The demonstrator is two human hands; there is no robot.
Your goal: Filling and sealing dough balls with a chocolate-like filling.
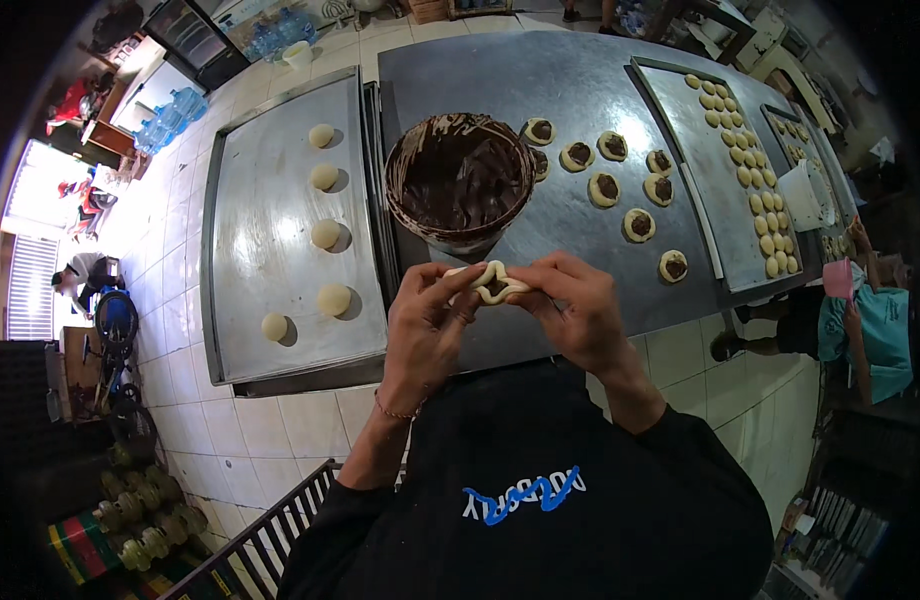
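Note:
Between my two hands, just in front of the bucket, a piece of dough (494, 284) is pinched from both sides, its edges folded up around a dark filling. My left hand (427, 318) grips its left edge with thumb and fingertips. On the opposite edge, the fingers of my right hand (578, 312) are closed in the same way. A bucket (460, 236) smeared with chocolate-coloured paste stands on the metal table beyond my hands. To its right lie several flat dough rounds (605, 190), each topped with a dollop of dark filling.
On the left, a metal tray (265, 215) carries several smooth dough balls (325, 234). A second tray (670, 100) at the right holds rows of small pale pieces. The metal table (520, 70) spans the middle. A person in a teal shirt (877, 335) stands at the far right, near a white container (807, 197).

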